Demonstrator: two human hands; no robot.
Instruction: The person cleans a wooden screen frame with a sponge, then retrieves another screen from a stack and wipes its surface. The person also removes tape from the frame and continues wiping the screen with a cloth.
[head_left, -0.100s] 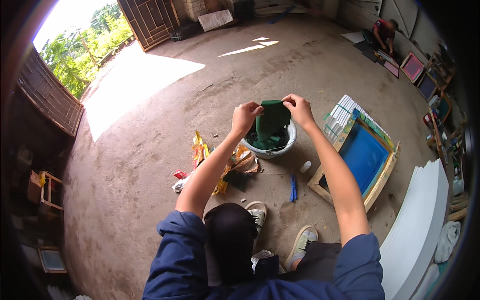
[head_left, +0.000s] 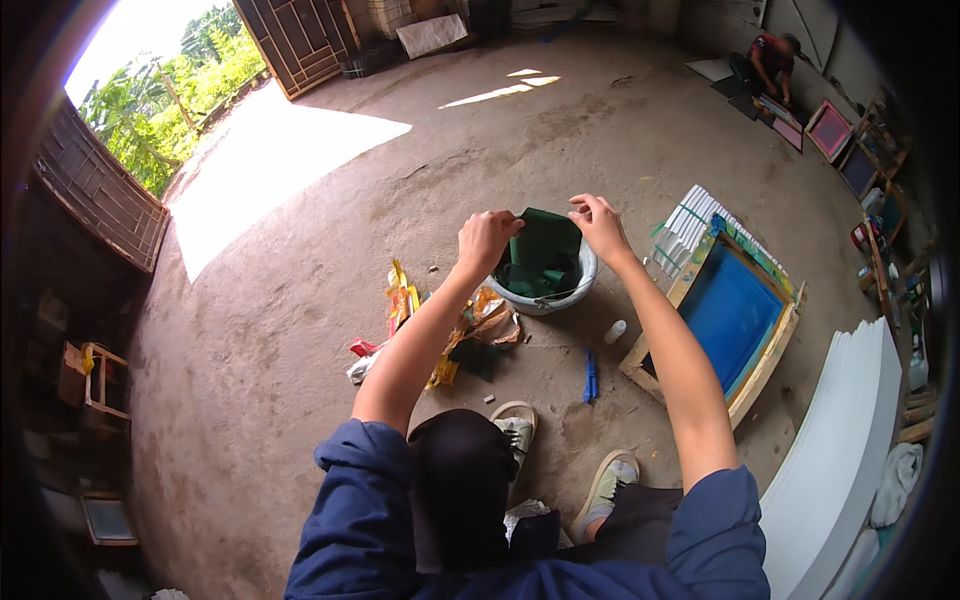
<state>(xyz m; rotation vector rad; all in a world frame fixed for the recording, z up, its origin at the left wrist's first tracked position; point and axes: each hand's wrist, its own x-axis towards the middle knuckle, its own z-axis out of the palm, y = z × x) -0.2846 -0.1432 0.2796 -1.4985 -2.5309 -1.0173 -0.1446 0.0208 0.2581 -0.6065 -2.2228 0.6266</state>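
A dark green cloth (head_left: 546,238) hangs over a pale bucket (head_left: 556,304), its lower part inside among more dark green material. My left hand (head_left: 487,240) pinches the cloth's upper left corner. At the upper right corner, my right hand (head_left: 600,226) has its thumb and fingertips drawn together on the edge; the exact contact is too small to see well. Both forearms reach forward over the floor, and the bucket stands between my wrists.
Crumpled yellow and red wrappers (head_left: 400,300) lie left of the bucket. To the right are a small white bottle (head_left: 614,331), a blue clip-like item (head_left: 590,377), a wooden frame with blue mesh (head_left: 735,315) and stacked white sheets (head_left: 840,440). Another person (head_left: 770,68) crouches far right.
The cloth's top edge has dropped slightly and slackened toward the right. My left hand has shifted a little left and down, while my right hand has moved slightly right and down.
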